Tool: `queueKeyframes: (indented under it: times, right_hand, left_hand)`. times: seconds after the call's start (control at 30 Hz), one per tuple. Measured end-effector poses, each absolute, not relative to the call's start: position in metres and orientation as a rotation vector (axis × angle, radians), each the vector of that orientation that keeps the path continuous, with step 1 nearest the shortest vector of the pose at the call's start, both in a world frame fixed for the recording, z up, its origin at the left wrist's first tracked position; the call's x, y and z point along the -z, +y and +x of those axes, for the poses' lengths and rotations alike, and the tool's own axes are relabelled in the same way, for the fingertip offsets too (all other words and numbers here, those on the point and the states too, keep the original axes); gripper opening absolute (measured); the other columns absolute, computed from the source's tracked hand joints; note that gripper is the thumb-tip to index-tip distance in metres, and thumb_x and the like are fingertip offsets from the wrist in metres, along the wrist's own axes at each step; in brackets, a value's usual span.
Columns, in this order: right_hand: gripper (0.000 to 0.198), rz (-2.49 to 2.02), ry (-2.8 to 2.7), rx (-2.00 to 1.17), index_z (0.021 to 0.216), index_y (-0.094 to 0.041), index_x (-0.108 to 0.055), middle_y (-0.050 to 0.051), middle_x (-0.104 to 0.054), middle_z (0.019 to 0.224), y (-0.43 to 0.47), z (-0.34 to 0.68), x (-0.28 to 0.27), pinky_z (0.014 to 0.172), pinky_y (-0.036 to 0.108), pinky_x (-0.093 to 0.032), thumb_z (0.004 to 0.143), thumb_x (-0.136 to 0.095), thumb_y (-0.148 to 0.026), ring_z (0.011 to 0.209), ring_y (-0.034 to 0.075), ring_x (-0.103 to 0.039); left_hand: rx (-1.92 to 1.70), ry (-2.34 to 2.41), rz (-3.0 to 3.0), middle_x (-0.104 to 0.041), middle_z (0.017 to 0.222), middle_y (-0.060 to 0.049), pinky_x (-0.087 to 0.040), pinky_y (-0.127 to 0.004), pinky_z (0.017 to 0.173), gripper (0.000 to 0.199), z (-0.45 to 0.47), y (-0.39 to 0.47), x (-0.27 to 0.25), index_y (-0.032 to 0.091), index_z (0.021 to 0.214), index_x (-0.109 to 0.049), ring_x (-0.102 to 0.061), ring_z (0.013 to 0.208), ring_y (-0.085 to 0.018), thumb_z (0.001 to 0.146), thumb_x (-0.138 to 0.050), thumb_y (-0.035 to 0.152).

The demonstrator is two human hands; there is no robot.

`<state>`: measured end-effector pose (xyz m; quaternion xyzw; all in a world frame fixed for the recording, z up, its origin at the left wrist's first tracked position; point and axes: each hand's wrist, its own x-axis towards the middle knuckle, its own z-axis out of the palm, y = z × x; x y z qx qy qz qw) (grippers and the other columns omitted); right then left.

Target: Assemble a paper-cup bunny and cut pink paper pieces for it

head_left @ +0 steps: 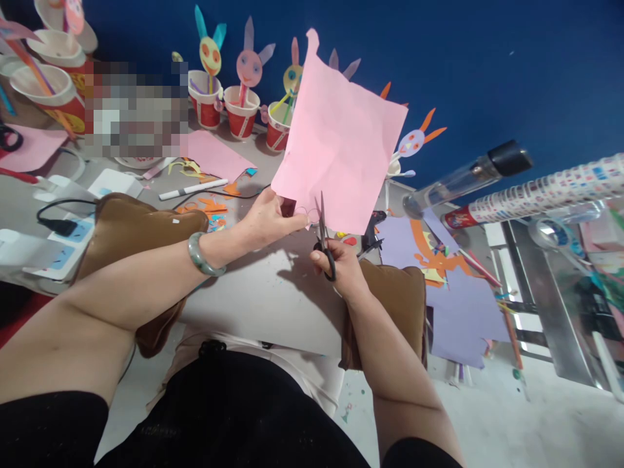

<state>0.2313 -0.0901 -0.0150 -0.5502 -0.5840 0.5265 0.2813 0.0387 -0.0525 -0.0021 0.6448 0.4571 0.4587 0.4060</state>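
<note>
At the far left, red-and-white paper cups [51,88] hold drinking straws, and nearer the person a white power strip [65,250] with a black plug lies beside a brown cushion [134,224]. Past it, a white marker [194,189] and orange paper scraps [209,207] lie on the grey table [258,318]. Behind them stands a row of cups with rabbit-faced figures, one a pink rabbit [249,68], against a dark blue wall [468,58].

The left hand [270,221], below a jade-green bangle [205,254], is closed in a pinch: its thumb reaches across the lower left corner of a pink paper sheet [353,143], with the fingers partly hidden behind. The sheet is held up above the table, tilted, and small curved lines show near the thumb tip. Just beside that thumb are the black-handled scissors [331,265], blades upward and slightly parted at the sheet's lower edge; whether they bite into the paper cannot be told. The right hand [347,268] is curled around the scissor handles, thumb at the loops.

Right of it come a black glue gun [374,229], a second brown cushion [400,299], purple paper [463,318] and a long stack of patterned cups [541,188].
</note>
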Motion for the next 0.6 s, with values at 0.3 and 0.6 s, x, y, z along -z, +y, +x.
queueKeyframes:
  times: [0.3, 0.6]
  right_hand:
    - [0.063, -1.486, -1.544, -1.443, 0.054, -0.022, -0.049, -0.001, -0.055, 0.045, -0.0894, 0.2313, 0.0157, 0.044, 0.026, -0.032, 0.057, -0.08, -0.077, 0.043, 0.01, -0.043]
    - [0.059, -1.458, -1.548, -1.463, 0.06, -0.023, -0.05, -0.003, -0.052, 0.046, -0.0914, 0.2328, 0.0165, 0.047, 0.028, -0.03, 0.063, -0.079, -0.073, 0.045, 0.01, -0.041]
  left_hand:
    - [-1.166, 1.074, 1.499, -0.058, 0.057, 0.002, -0.04, -0.022, 0.051, 0.016, 0.0406, -0.0524, 0.0013, 0.018, 0.068, -0.055, -0.049, 0.054, -0.008, 0.073, -0.068, 0.025]
    - [-1.182, 0.934, 1.345, -0.066, 0.069, 0.001, -0.044, -0.021, 0.05, 0.021, 0.0393, -0.0482, 0.0051, 0.016, 0.083, -0.059, -0.055, 0.056, -0.008, 0.069, -0.071, 0.026]
